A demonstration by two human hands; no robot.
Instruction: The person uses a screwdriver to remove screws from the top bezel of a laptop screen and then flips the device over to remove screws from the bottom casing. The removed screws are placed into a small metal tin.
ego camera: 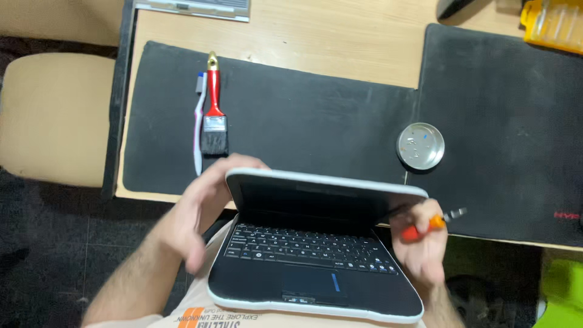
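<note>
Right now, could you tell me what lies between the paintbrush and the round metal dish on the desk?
In the head view, only bare black mat lies between the paintbrush and the dish; the laptop lid edge sits just below that stretch.

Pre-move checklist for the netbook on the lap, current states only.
1. Netbook rests on the lap, lid partly open: ok.
2. Left hand at the lid's left edge; blurred, grip cannot tell.
3. Right hand holds the orange-handled screwdriver beside the lid: ok.
4. Screwdriver tip points away from the screen: ok.
5. Round metal dish on the mat, within reach; contents cannot tell.
6. Red-handled brush lies on the mat, apart from the hands: ok.
</note>
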